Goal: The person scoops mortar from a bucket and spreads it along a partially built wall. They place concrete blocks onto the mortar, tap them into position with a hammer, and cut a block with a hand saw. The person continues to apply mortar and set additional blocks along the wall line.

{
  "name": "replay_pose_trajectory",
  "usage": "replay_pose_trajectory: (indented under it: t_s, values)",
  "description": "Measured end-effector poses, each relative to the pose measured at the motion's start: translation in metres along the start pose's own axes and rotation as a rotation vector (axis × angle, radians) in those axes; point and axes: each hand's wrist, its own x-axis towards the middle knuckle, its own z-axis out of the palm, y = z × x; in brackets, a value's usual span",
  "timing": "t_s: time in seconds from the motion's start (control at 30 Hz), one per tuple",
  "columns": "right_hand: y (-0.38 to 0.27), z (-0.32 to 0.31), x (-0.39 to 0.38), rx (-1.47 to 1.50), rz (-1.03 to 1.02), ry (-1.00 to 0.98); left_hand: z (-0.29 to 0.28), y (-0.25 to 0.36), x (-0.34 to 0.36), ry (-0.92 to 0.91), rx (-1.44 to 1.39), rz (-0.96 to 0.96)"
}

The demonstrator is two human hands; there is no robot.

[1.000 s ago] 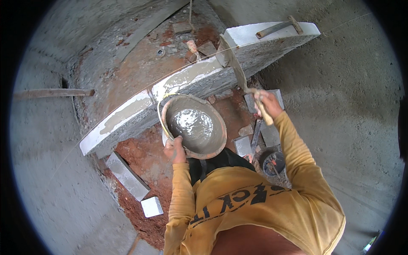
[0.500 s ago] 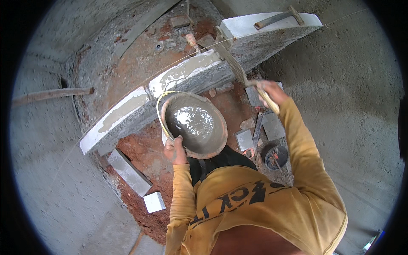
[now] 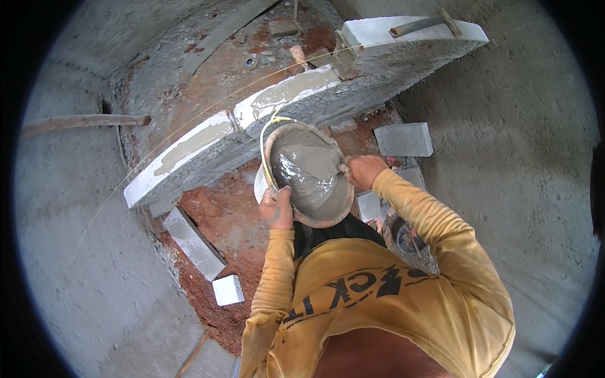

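A bucket of wet grey mortar is tilted in front of my body. My left hand is closed on its near left rim, just below the yellow handle. My right hand is wrapped round the handle of a trowel at the bucket's right side. The trowel's blade lies in the mortar and is coated with it, so its outline is hard to make out. Beyond the bucket runs a low block wall, with mortar spread along its white top.
A hammer rests on the higher block at the far right. A string stretches along the wall. Loose blocks lie on the red soil at left, and another block at right. A dark pail stands near my right forearm.
My right hand has brought the trowel from the wall's mortar bed down into the bucket. My left hand still grips the bucket, which sits slightly farther right in view.
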Motion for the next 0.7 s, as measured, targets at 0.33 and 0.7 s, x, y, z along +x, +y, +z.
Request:
replay_pose_trajectory:
  t_s: [0.33,0.7]
  values:
    - [0.038,-0.035,-0.021,0.938,0.052,0.221,-0.007,-0.012,0.005,0.001,0.014,-0.026]
    - [0.082,-0.036,-0.072,1.44,0.15,0.22,-0.02,-0.026,0.007,0.055,-0.033,-0.066]
